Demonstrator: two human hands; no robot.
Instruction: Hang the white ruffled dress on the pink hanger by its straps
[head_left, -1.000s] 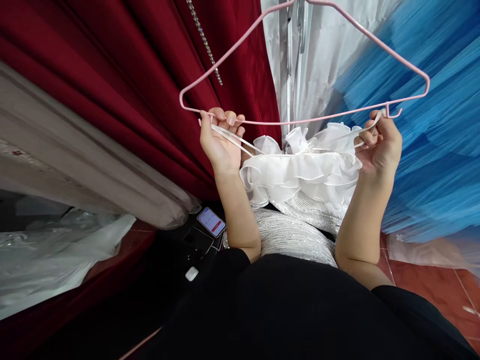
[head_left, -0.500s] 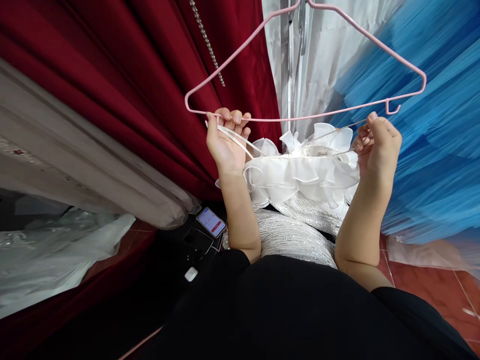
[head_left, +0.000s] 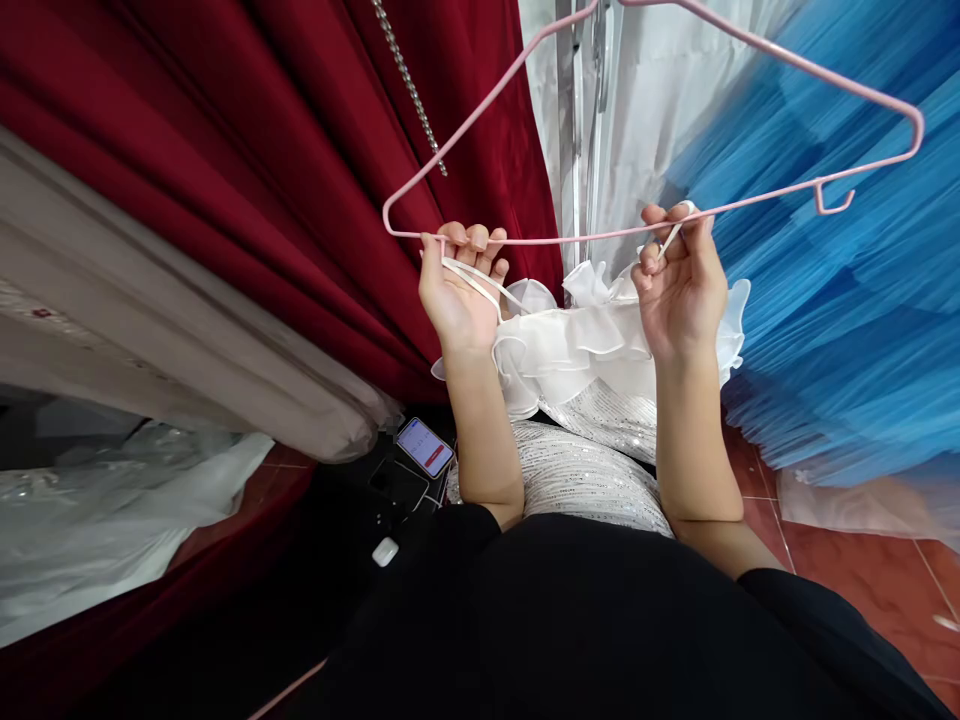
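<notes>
A pink clothes hanger [head_left: 577, 240] spans the space before me, its top cut off by the frame. My left hand [head_left: 466, 290] is closed on its lower bar near the left end, where white ribbon loops [head_left: 480, 275] hang by a small hook. Farther right, my right hand [head_left: 681, 280] is closed around a white ribbon [head_left: 670, 240] at the same bar; fingers and bar overlap, so whether they grip it is unclear. Below both hands lies a white sequined dress [head_left: 581, 470] with a ruffled top [head_left: 562, 345], partly hidden by my right hand and forearm.
Red curtain [head_left: 300, 200] and pale fabric [head_left: 187, 300] hang at left, blue tulle [head_left: 840, 300] at right. A lit phone [head_left: 424, 447] and a small white case [head_left: 385, 551] rest on a black surface at lower left. Red tiles [head_left: 847, 570] show at lower right.
My right hand has moved left and up to the hanger's lower bar, bringing its ribbon along. The hanger's right end has swung right and appears larger. My left hand stays nearly where it was.
</notes>
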